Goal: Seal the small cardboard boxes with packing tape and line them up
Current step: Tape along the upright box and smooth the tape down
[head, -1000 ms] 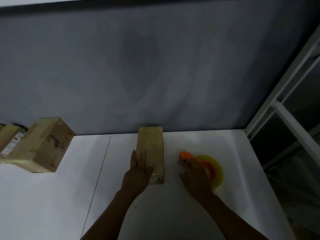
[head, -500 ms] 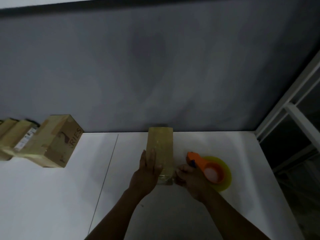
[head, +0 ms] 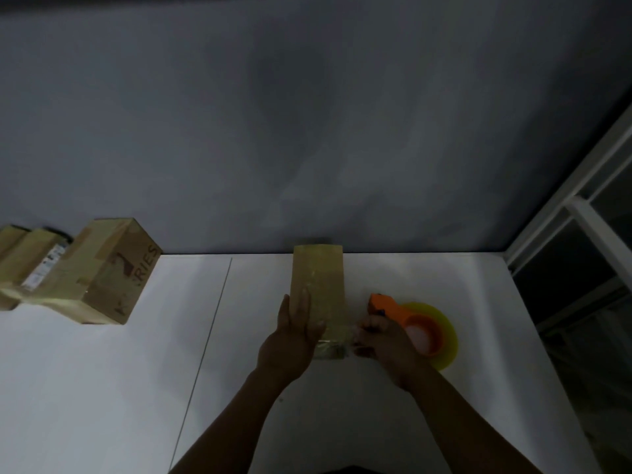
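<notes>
One long box (head: 317, 285) points straight away, the left hand (head: 294, 331) flat on its near end, fingers straight, the right hand (head: 381, 340) curled by its near corner, holding I cannot tell what.

Brown cardboard box (head: 316, 285) on a white table (head: 102, 388) — orange dispenser (head: 393, 307), yellow tape roll (head: 444, 340), grey wall (head: 307, 114).

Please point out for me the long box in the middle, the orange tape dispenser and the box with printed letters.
long box in the middle (head: 318, 278), head view, its taped top
orange tape dispenser (head: 384, 304), head view, its orange arm
box with printed letters (head: 130, 271), head view, its lettered side
</notes>
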`<act>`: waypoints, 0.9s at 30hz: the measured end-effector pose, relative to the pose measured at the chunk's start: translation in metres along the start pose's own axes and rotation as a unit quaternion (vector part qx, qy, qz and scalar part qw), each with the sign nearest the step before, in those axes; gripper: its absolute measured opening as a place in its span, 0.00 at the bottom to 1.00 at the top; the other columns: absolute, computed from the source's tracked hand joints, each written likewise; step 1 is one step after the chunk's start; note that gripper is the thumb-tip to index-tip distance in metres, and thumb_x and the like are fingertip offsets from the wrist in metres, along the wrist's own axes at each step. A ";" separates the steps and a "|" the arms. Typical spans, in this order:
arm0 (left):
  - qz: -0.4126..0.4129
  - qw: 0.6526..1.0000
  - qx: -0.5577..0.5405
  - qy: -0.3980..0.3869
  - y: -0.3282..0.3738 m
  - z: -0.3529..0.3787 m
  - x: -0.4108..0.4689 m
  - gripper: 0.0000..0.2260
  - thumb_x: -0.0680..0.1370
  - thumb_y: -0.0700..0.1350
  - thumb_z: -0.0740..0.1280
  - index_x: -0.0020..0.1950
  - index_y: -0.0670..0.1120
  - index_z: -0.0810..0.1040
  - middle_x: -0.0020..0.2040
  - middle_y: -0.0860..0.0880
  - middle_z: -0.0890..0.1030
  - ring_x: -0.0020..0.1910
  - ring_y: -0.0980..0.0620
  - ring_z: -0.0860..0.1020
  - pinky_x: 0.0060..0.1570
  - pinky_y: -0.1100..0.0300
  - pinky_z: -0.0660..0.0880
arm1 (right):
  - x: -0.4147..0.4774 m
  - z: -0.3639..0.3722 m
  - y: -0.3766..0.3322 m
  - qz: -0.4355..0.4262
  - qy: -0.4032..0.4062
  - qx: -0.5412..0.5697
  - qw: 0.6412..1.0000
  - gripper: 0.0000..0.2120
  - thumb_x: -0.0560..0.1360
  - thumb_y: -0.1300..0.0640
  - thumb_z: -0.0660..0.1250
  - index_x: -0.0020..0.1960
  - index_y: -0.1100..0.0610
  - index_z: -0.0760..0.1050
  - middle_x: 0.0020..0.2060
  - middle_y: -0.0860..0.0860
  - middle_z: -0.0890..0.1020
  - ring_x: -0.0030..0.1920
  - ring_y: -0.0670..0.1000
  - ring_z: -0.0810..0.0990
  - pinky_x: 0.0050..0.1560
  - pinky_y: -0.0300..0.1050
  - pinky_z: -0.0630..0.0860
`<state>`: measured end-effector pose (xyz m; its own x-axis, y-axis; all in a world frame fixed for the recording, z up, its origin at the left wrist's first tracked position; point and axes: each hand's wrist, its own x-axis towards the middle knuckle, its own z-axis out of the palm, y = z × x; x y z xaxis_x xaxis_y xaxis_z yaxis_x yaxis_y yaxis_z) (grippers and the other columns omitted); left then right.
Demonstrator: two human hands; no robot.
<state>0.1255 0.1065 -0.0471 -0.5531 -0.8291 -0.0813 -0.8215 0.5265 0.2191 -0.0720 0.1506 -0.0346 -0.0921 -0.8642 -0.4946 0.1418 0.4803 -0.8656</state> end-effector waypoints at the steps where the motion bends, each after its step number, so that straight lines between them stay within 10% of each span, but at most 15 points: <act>1: -0.026 0.999 -0.020 -0.011 0.001 0.000 0.000 0.33 0.81 0.52 0.59 0.77 0.50 0.40 0.77 0.42 0.37 0.76 0.36 0.47 0.47 0.54 0.80 | 0.001 0.001 0.001 0.013 0.004 0.017 1.000 0.07 0.76 0.67 0.64 0.40 0.59 0.75 0.37 0.54 0.79 0.37 0.52 0.78 0.37 0.45 0.75; 7: -0.081 0.994 -0.066 -0.042 0.010 -0.011 -0.002 0.34 0.81 0.54 0.55 0.77 0.49 0.35 0.76 0.42 0.34 0.74 0.39 0.59 0.49 0.57 0.78 | -0.002 0.009 -0.005 0.027 0.029 0.003 0.999 0.06 0.78 0.67 0.62 0.42 0.63 0.74 0.34 0.58 0.76 0.31 0.52 0.73 0.32 0.46 0.70; 12: -0.085 0.992 -0.081 -0.036 0.020 -0.021 -0.003 0.30 0.82 0.54 0.54 0.73 0.58 0.34 0.77 0.47 0.35 0.74 0.39 0.58 0.58 0.48 0.75 | -0.006 0.004 -0.007 -0.081 0.049 -0.250 0.964 0.12 0.76 0.63 0.63 0.35 0.53 0.71 0.31 0.56 0.78 0.30 0.51 0.74 0.33 0.45 0.70; 22: -0.051 0.995 -0.083 -0.037 0.026 -0.030 -0.005 0.32 0.83 0.49 0.55 0.66 0.66 0.28 0.75 0.45 0.32 0.75 0.37 0.54 0.56 0.47 0.76 | -0.007 0.004 -0.008 0.047 0.005 0.049 0.998 0.07 0.77 0.65 0.64 0.40 0.60 0.73 0.36 0.55 0.73 0.37 0.51 0.72 0.39 0.43 0.70; 27: -0.038 0.997 0.006 -0.064 0.014 -0.014 -0.002 0.28 0.82 0.50 0.55 0.77 0.57 0.43 0.74 0.46 0.28 0.75 0.36 0.45 0.57 0.51 0.76 | -0.003 0.006 -0.003 0.056 0.016 0.100 0.993 0.09 0.78 0.66 0.61 0.39 0.62 0.72 0.32 0.55 0.74 0.34 0.52 0.73 0.35 0.45 0.72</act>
<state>0.1172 0.1129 -0.0304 -0.5022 -0.8363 -0.2201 -0.8626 0.4666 0.1954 -0.0658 0.1509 -0.0299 -0.0952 -0.7999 -0.5925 0.3454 0.5317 -0.7733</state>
